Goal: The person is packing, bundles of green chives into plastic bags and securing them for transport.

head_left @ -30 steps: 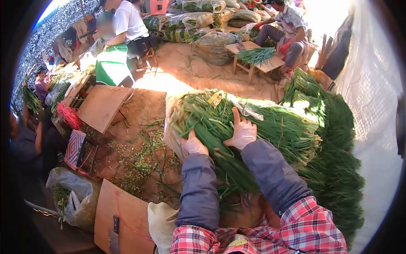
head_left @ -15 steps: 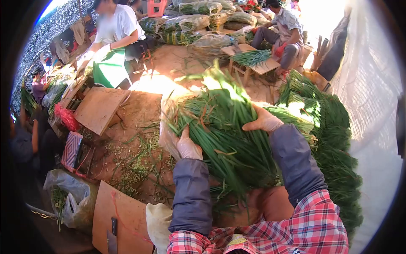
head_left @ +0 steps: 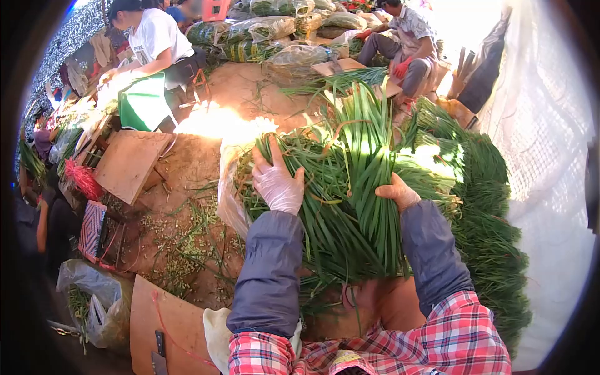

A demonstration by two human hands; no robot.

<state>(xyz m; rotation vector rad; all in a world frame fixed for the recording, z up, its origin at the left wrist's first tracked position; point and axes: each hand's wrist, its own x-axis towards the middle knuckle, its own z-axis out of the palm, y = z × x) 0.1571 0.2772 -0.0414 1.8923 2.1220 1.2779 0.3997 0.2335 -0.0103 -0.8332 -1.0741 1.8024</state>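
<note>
A big loose heap of garlic chives [head_left: 325, 212] lies in front of me on a plastic sheet [head_left: 232, 194]. My left hand [head_left: 279, 178], in a thin clear glove, rests on the left side of the heap with its fingers spread. On the other side, my right hand [head_left: 398, 192] is wrapped round a bunch of garlic chives [head_left: 369, 150], thumb across the leaves. That bunch stands nearly upright, its pale ends pointing away from me. The leaves hide most of the right fingers.
Stacked chives [head_left: 481, 200] run along the right beside a white sheet [head_left: 550, 250]. A wooden board with a knife [head_left: 160, 347] sits at lower left, near a plastic bag [head_left: 103, 300]. Two seated people [head_left: 156, 40] [head_left: 409, 47] work farther back, before piled bags [head_left: 262, 37].
My left hand has moved up over the heap and spread its fingers. The right hand has gathered leaves into a more upright bunch. The whole view has shifted slightly.
</note>
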